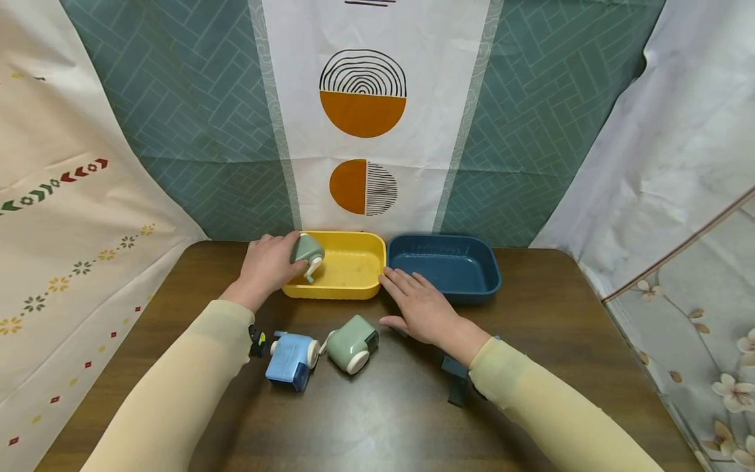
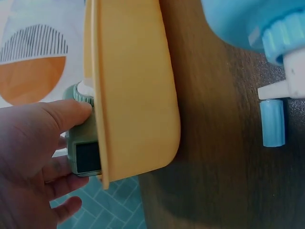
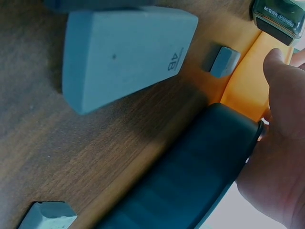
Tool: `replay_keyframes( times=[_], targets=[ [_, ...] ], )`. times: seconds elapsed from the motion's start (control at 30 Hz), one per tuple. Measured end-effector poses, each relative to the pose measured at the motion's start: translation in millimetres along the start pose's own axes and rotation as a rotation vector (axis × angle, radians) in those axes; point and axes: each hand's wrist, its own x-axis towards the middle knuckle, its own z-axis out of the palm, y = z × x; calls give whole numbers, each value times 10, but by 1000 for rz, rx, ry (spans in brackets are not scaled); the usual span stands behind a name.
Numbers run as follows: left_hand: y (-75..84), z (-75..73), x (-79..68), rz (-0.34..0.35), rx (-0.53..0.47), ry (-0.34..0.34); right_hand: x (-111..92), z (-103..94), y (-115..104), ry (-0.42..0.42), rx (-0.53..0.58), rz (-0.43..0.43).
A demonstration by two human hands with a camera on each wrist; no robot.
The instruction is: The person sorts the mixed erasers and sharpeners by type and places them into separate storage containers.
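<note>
At the left end of the yellow tray (image 1: 333, 294), my left hand (image 1: 268, 265) grips a green crank pencil sharpener (image 1: 308, 249). In the left wrist view, the thumb presses the sharpener's (image 2: 85, 136) side by the tray wall. My right hand (image 1: 427, 311) reaches to where the yellow tray meets the blue tray (image 1: 442, 269); its fingers are straight, with fingertips at the rims. On the table between the arms lie a second green pencil sharpener (image 1: 350, 344) and a blue pencil sharpener (image 1: 289, 359).
In the right wrist view, a large blue-grey eraser (image 3: 128, 57) marked 4B lies on the table, with small erasers (image 3: 225, 62) near the trays. My right forearm partly hides the erasers (image 1: 454, 377) in the head view. A patterned cloth (image 1: 366, 177) hangs behind the trays.
</note>
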Motion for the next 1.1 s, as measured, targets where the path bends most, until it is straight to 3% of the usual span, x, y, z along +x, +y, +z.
replay_keyframes(
  times=[0.33,1.1],
  targets=[
    [-15,98,48,0,30,-18,-10,-1,-25,-11,1,2],
    [29,203,137,-37,78,24,-9,-46,-30,-5,13,7]
  ],
)
